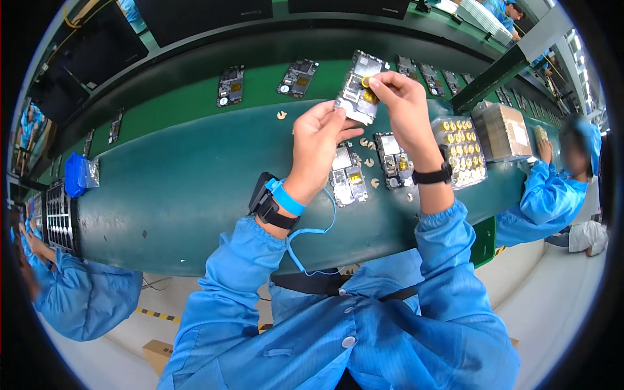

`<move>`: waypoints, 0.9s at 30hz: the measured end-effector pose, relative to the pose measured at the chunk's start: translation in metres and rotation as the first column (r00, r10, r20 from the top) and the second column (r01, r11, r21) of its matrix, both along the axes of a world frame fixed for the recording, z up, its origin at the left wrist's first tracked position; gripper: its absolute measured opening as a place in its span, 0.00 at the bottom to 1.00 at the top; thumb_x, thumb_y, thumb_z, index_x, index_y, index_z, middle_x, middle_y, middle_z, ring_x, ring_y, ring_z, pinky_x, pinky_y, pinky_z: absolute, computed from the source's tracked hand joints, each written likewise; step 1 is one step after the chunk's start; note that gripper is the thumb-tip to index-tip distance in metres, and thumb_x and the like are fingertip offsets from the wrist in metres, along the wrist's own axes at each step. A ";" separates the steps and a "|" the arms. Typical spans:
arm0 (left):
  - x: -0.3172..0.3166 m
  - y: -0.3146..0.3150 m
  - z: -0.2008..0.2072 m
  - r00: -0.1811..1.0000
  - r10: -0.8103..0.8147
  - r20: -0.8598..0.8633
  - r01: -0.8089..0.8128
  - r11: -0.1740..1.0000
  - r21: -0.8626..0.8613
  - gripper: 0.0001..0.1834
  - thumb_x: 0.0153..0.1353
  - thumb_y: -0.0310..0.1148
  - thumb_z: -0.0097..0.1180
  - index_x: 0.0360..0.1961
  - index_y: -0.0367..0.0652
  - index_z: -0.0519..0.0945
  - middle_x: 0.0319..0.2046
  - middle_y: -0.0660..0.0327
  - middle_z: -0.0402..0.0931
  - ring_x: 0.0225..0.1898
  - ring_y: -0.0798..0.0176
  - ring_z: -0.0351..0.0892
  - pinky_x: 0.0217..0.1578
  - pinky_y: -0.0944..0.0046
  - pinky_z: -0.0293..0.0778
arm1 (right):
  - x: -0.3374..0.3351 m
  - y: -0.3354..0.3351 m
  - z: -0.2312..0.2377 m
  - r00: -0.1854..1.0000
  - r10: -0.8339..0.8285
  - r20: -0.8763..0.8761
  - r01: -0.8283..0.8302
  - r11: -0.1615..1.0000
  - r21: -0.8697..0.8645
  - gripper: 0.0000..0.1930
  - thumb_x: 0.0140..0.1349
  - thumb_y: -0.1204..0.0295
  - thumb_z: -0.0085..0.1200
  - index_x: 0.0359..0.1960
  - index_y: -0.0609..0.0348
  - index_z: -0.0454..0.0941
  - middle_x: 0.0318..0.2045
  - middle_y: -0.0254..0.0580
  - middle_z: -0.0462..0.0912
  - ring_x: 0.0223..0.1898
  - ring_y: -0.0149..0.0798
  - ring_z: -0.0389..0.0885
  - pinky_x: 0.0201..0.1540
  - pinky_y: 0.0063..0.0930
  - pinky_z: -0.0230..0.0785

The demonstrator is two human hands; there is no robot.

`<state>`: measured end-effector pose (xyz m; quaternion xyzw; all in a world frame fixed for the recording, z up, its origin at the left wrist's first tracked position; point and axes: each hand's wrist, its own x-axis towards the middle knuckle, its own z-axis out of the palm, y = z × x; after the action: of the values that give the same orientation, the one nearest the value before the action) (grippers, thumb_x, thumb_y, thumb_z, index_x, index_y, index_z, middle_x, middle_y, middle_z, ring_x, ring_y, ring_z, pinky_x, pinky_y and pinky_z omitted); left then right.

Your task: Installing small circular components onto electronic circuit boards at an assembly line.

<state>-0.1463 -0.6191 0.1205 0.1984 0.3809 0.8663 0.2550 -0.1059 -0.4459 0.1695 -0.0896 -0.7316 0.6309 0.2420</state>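
Head view: left hand (314, 142) grips circuit board (350, 93) near lower end; right hand (404, 104) pinches yellow disc (365, 82) over it.

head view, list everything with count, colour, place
held circuit board: 1, grey, left hand
round part: 1, yellow, right hand
bench circuit boards: 2, grey, below hands
far circuit boards: many, dark, green strip
curved pieces: several, cream, near bench boards
parts tray: 1, clear, right
cardboard box: 1, brown, right
container: 1, blue, left
slotted tray: 1, black, left
workbench: 1, green, centre
monitors: at least 2, black, top
people: several, blue clothing, sides
coiled cord: 1, blue, below left hand
hands: 2, bare, upper centre
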 end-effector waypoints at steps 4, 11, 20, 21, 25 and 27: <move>0.004 -0.001 0.001 0.997 -0.069 -0.039 0.069 0.998 -0.007 0.16 0.78 0.28 0.48 0.57 0.25 0.76 0.51 0.46 0.83 0.50 0.55 0.87 0.52 0.57 0.86 | 0.022 -0.007 0.001 0.999 -0.027 -0.040 0.026 1.000 -0.014 0.07 0.69 0.75 0.63 0.39 0.69 0.85 0.37 0.35 0.86 0.39 0.24 0.81 0.44 0.22 0.73; 0.006 0.000 0.001 0.992 -0.123 -0.012 0.123 0.992 0.036 0.18 0.79 0.30 0.46 0.60 0.25 0.75 0.53 0.46 0.83 0.51 0.55 0.87 0.54 0.56 0.85 | 0.073 -0.006 0.035 0.895 -0.445 0.009 0.348 0.711 0.611 0.06 0.63 0.73 0.66 0.39 0.63 0.88 0.41 0.39 0.83 0.38 0.30 0.81 0.39 0.23 0.71; 0.011 -0.004 0.005 0.979 -0.136 -0.150 0.139 0.990 0.006 0.18 0.80 0.31 0.46 0.59 0.25 0.76 0.54 0.47 0.82 0.54 0.56 0.85 0.58 0.54 0.83 | 0.062 -0.049 0.033 0.985 -0.162 0.066 0.097 0.818 0.568 0.06 0.60 0.77 0.67 0.35 0.68 0.85 0.30 0.42 0.79 0.29 0.34 0.74 0.34 0.29 0.69; 0.011 -0.004 0.006 0.977 -0.136 -0.163 0.140 0.990 0.009 0.18 0.80 0.31 0.46 0.59 0.25 0.76 0.53 0.48 0.82 0.54 0.56 0.85 0.58 0.54 0.83 | 0.062 -0.050 0.033 0.985 -0.161 0.069 0.094 0.818 0.567 0.06 0.60 0.77 0.67 0.35 0.68 0.85 0.30 0.42 0.79 0.29 0.34 0.74 0.34 0.29 0.69; 0.010 -0.003 0.005 0.973 -0.133 -0.188 0.137 0.990 0.010 0.19 0.80 0.31 0.47 0.59 0.25 0.77 0.53 0.48 0.82 0.54 0.56 0.85 0.57 0.54 0.83 | 0.062 -0.051 0.036 0.982 -0.174 0.071 0.104 0.820 0.563 0.06 0.60 0.77 0.66 0.36 0.68 0.85 0.29 0.43 0.79 0.29 0.35 0.75 0.35 0.29 0.70; 0.010 -0.004 0.006 0.971 -0.109 -0.215 0.112 0.994 0.002 0.19 0.80 0.32 0.47 0.59 0.25 0.77 0.52 0.48 0.82 0.53 0.57 0.85 0.56 0.56 0.84 | 0.062 -0.052 0.036 0.983 -0.174 0.066 0.106 0.814 0.571 0.06 0.60 0.78 0.65 0.36 0.68 0.85 0.29 0.43 0.79 0.29 0.35 0.75 0.35 0.30 0.70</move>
<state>-0.1361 -0.6231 0.1262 0.3134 0.3884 0.8270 0.2587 -0.0440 -0.4977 0.2055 -0.1039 -0.8895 0.3605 0.2610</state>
